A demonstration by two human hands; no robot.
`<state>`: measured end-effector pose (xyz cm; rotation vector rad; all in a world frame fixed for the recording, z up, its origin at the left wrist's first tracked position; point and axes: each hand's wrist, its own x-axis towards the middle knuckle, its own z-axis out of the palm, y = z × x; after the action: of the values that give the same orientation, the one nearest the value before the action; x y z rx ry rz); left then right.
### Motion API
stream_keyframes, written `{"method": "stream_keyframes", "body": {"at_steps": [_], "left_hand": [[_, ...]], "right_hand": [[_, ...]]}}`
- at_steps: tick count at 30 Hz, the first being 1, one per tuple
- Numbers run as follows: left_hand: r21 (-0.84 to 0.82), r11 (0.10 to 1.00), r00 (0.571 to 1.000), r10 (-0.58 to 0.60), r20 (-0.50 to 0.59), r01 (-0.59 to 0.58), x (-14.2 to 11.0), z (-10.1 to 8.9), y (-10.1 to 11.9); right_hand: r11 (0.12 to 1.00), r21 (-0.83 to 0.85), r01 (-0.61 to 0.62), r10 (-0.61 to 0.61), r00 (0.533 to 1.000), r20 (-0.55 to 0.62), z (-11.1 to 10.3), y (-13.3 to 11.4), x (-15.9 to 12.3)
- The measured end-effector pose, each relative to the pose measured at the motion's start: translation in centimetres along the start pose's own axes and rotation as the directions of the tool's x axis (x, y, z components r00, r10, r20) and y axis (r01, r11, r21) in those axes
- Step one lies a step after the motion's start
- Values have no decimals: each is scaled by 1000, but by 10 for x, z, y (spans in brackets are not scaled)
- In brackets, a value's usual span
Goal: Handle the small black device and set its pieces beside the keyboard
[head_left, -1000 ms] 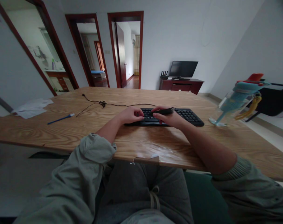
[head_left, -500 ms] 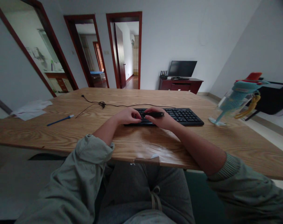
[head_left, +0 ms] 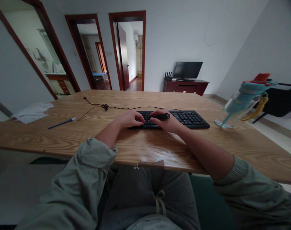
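A black keyboard (head_left: 192, 118) lies on the wooden table before me. My left hand (head_left: 132, 119) is at its left end, fingers curled over the keys and the thumb near the front edge. In my right hand (head_left: 168, 123), a slim black-handled tool (head_left: 161, 116) is gripped between thumb and fingers, with its thin end pointing left toward the keys by my left fingertips. That working end is too small and dark to identify. My hands cover much of the keyboard's left half.
The keyboard's black cable (head_left: 126, 108) runs left behind it to a knotted bundle. Farther left are a blue stick-like brush (head_left: 62, 123) and crumpled white paper (head_left: 32, 112). A blue bottle with a red lid (head_left: 245, 99) stands at the right. The table's front edge (head_left: 126, 161) is near my lap.
The black-handled tool and my right hand have shifted very slightly to the right. My left hand has drawn back a little to the left and stays on the keyboard.
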<state>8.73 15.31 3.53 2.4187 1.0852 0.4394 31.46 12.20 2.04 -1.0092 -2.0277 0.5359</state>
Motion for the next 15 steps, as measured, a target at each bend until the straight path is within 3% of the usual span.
{"method": "stream_keyframes", "body": {"at_steps": [4,10,15], "left_hand": [[49,998,998,52,-32,-51,1,1,-1],[55,994,995,95,-22,-94,1,2,-1],[122,986,993,115,-22,-112,1,3,1]], "right_hand": [[999,-28,-28,27,1000,-15,-1,-2,0],[991,-108,73,-73,997,10,-3,2,-1],[986,-154,59,-53,998,46,-3,-4,-4]]}}
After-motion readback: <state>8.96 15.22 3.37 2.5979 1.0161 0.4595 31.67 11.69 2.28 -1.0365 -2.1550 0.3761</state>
